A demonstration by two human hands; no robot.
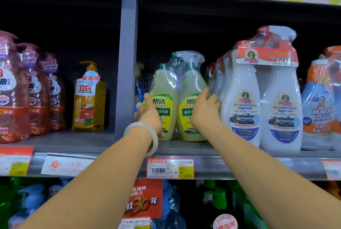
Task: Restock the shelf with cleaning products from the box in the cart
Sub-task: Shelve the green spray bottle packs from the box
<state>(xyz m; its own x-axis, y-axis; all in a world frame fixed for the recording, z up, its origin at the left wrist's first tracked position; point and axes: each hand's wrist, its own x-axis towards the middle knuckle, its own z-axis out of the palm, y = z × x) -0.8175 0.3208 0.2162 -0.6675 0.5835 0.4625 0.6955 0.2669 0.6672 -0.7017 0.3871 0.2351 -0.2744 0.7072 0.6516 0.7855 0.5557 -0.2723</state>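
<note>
you have the green twin-pack of spray cleaner [177, 97] standing upright on the shelf [184, 147], and both of your hands are on it. your left hand [149, 114] is at the pack's left flank, thumb up along the front and the fingers [139, 107] curling round the side, so it looks like a hold on the wrap. your right hand [204, 110] presses on the pack's right flank, fingers wedged between the pack and the white degreaser twin-pack [265, 103] just to its right; whether those fingers grip or only push i cannot tell.

judged from this, one pack is about placed: its base sits on the shelf board, near the front edge, directly above the price label [170, 168]. behind the pack the shelf looks dark and deep, so there seems to be room for more, though how much is hidden. to the pack's left, past the grey upright [127, 62], stands a yellow pump bottle [88, 99].

the box and the cart are out of view, so you cannot read how much stock is left. the pack itself probably needs squaring up and letting go.
</note>
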